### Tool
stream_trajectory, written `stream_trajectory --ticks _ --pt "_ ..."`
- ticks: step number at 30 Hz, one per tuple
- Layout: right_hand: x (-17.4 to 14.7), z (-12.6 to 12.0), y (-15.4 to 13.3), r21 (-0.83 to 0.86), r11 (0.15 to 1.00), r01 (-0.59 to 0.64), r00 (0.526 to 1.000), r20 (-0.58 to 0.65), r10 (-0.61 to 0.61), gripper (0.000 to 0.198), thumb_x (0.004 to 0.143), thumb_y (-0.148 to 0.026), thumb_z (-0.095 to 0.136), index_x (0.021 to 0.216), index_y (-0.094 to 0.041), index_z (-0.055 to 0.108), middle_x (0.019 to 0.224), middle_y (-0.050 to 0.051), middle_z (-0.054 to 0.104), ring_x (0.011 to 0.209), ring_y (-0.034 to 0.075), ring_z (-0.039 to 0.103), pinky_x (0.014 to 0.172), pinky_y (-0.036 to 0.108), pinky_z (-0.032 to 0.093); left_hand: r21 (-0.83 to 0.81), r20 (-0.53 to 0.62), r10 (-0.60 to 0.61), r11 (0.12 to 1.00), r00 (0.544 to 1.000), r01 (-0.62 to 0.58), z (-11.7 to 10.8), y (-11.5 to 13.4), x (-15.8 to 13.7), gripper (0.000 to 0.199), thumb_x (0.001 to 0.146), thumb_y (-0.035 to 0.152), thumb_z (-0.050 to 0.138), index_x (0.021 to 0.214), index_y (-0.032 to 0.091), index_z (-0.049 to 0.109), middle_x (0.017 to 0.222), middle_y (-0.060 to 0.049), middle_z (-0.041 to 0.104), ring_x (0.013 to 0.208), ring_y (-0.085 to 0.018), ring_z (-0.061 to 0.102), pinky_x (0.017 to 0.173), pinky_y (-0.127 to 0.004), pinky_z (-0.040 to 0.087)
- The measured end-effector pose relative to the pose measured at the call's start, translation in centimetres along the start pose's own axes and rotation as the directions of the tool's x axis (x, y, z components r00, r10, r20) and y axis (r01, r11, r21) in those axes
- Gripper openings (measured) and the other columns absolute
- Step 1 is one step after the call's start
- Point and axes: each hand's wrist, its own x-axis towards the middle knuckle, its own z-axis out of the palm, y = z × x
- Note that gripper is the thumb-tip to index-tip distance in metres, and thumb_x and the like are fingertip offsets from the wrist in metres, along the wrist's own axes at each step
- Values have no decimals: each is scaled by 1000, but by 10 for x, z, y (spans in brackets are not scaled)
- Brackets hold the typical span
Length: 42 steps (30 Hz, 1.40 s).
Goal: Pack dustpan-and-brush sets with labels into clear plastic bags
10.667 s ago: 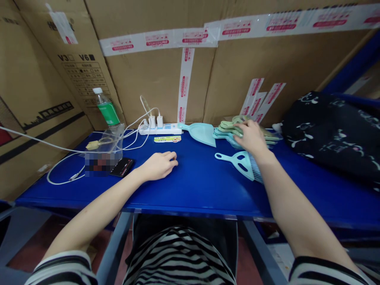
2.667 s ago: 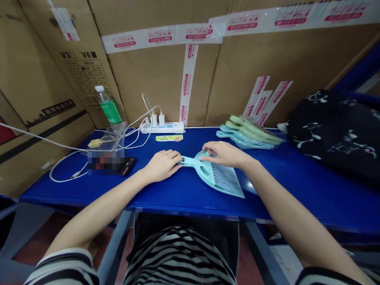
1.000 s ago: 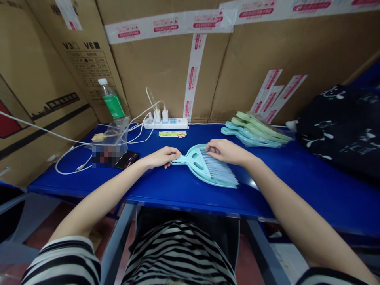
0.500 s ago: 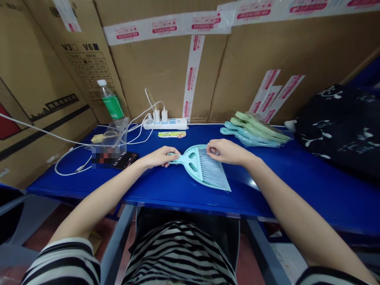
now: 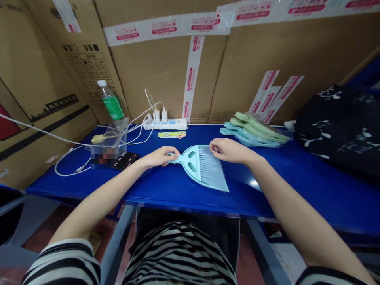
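A light-blue hand brush (image 5: pixel 212 170) lies nested in its matching dustpan (image 5: pixel 187 151), flat over the blue table with the grey-blue bristles toward the right. My left hand (image 5: pixel 162 156) is closed round the handles at the left end. At the far corner of the bristles, my right hand (image 5: pixel 223 149) is curled in a pinch against the bristle tips. Its fingertips are partly hidden, so exactly how many bristles lie between them cannot be seen.
Wrapped green and blue dustpan sets (image 5: pixel 255 130) lie at the back right, beside a black patterned bag (image 5: pixel 338 130). A power strip (image 5: pixel 169 124) with white cables, a bottle (image 5: pixel 111 101) and a phone (image 5: pixel 126 160) are on the left. Cardboard (image 5: pixel 160 79) walls the back.
My right hand has shifted slightly right along the bristles, toward their tips. The brush and dustpan have tilted or slid very slightly left. My left hand keeps its grip.
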Motion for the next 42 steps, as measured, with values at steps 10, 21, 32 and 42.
stream_trajectory --ticks 10,21,32,42 --pt "0 1 -9 14 1000 -5 1000 15 5 13 82 -19 46 70 -21 49 76 5 57 62 16 52 61 27 39 -33 -33 -26 999 999 25 3 -1 0 7 81 18 52 78 15 58 57 6 46 41 -5 38 39 -15 30" --pt "3 1 -9 53 998 -38 996 82 34 14 86 -19 44 76 -21 54 70 4 61 63 18 54 62 27 37 -5 -9 10 1000 1000 -10 0 -8 3 16 82 30 58 79 14 58 62 5 48 44 -4 41 40 -15 34" --pt "3 4 -3 36 999 37 999 5 -38 17 85 -21 47 77 -19 61 75 5 60 64 17 53 63 27 38 7 -14 -4 1000 1000 4 0 -8 3 14 82 26 57 78 14 59 62 4 49 43 -4 40 42 -17 34" --pt "3 4 -4 23 999 42 999 3 -42 23 87 -26 46 79 -18 66 75 6 59 64 17 53 62 28 37 -17 -11 11 1000 1000 -11 -1 -9 3 16 81 29 61 83 14 58 63 5 51 40 -3 41 37 -14 34"
